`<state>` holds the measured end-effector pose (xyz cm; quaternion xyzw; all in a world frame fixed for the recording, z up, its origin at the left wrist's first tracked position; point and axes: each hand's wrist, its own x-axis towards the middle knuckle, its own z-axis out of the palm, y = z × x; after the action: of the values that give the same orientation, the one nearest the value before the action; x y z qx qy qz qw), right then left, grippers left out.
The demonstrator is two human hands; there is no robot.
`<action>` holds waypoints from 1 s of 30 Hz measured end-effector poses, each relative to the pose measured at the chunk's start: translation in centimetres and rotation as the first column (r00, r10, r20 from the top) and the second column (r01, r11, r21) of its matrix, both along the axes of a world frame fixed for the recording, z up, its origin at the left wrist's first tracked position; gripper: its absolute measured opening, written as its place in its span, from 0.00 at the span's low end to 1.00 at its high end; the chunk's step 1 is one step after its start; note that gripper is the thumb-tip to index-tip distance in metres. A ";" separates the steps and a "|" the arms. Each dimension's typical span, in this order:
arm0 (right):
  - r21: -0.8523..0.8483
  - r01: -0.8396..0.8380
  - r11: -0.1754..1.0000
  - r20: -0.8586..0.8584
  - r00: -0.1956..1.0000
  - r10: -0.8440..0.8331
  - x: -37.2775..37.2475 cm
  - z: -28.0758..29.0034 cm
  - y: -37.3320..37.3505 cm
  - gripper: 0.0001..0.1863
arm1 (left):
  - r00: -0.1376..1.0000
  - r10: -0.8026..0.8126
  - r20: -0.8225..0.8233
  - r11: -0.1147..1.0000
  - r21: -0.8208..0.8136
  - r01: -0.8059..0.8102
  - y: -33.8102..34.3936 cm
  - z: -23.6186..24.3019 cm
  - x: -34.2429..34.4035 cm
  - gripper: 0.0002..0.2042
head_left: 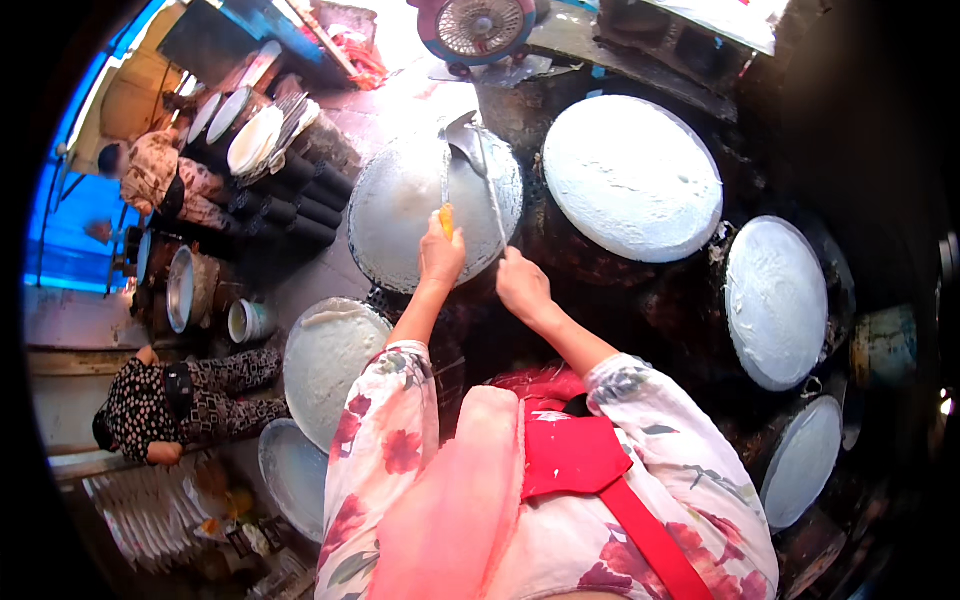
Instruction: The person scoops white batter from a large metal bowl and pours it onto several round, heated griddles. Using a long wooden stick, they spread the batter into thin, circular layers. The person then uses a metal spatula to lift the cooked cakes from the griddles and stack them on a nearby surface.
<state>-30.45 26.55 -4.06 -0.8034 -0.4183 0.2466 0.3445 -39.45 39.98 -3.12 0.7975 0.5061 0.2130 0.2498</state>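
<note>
Long metal utensil (491, 195) in the grip of a worker's right hand (524, 288) slants over a large round griddle (400, 215) at upper centre of the frame, its fingers folded firmly around the lower end of the shaft. The left hand (441, 252), also closed, clasps an orange-handled tool (446, 216) over the griddle's surface, its thin shaft pointing toward the top of the frame. Dark, curved metal heads (466, 155) meet near the griddle's far rim; which head belongs to which shaft cannot be told. Greyish white coats the griddle, paler toward its edge. More round pans with white surfaces ring the worker: a broad white pan (632, 180) at upper right, a second pan (777, 303) at right, a third pan (803, 462) at lower right, and a pale pan (335, 370) just left of the left forearm. Floral sleeves (660, 430) and a red apron (575, 455) fill the lower centre. At the top edge stands a round fan (480, 25). One person in patterned clothing (155, 175) sits at upper left beside stacked pale rounds (256, 142), while another person in a dotted top (150, 405) is at lower left, near a small bucket (250, 321).
</note>
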 end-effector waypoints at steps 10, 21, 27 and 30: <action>-0.166 -0.193 0.967 0.143 0.966 0.217 4.3 0.7 2.5 0.24 | 0.965 0.230 -0.129 0.973 0.066 -0.223 1.6 1.3 -4.3 0.24; -0.194 -0.355 0.915 0.221 0.893 0.393 5.2 0.6 7.5 0.22 | 0.932 0.345 -0.110 0.938 0.069 -0.339 -0.6 3.4 -9.5 0.25; -0.185 -0.492 0.851 0.294 0.798 0.526 6.5 4.6 10.2 0.21 | 0.905 0.420 -0.072 0.905 -0.045 -0.423 -2.4 4.2 -10.6 0.23; -0.199 -0.415 0.888 0.281 0.844 0.457 10.5 2.5 11.4 0.19 | 0.898 0.437 -0.059 0.889 -0.122 -0.440 -2.9 5.7 -11.5 0.24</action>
<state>-19.96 37.98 -1.58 -0.7371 -0.6232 0.2117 0.1535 -50.96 37.09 2.54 0.6475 0.6896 0.2180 0.2399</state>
